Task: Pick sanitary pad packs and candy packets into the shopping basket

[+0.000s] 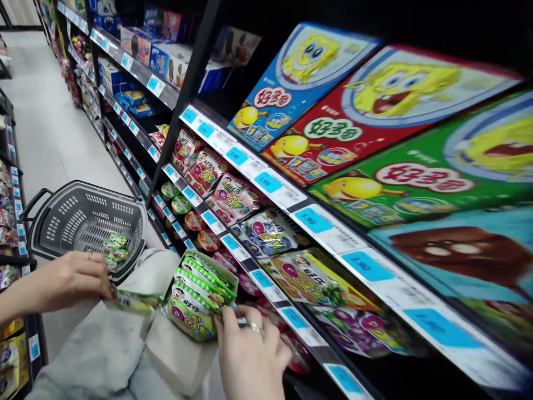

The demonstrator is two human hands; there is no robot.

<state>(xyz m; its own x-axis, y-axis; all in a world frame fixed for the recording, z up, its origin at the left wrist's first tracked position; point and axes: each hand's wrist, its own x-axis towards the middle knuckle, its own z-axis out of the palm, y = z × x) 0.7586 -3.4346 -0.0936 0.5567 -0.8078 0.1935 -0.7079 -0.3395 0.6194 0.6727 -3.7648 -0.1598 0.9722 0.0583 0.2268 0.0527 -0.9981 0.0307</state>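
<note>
My left hand (77,280) is closed with a small green candy packet (135,301) pinched in its fingers. The packet is blurred and hangs low above my lap. A display box (231,272) filled with upright green gummy candy packets (197,289) sits tilted over my knees. My right hand (254,355), with a ring on one finger, grips the near right side of that box between thumb and fingers. On the floor beyond my left hand stands a grey shopping basket (66,216). Several green packets (115,247) lie inside it, toward its right end.
Tall store shelves (245,161) with blue price tags run along my right side. They hold gummy bags (233,200), jelly cups (181,205) and large cartoon cartons (345,133). Another shelf (14,183) borders the left. The tiled aisle floor (58,122) stretches between them.
</note>
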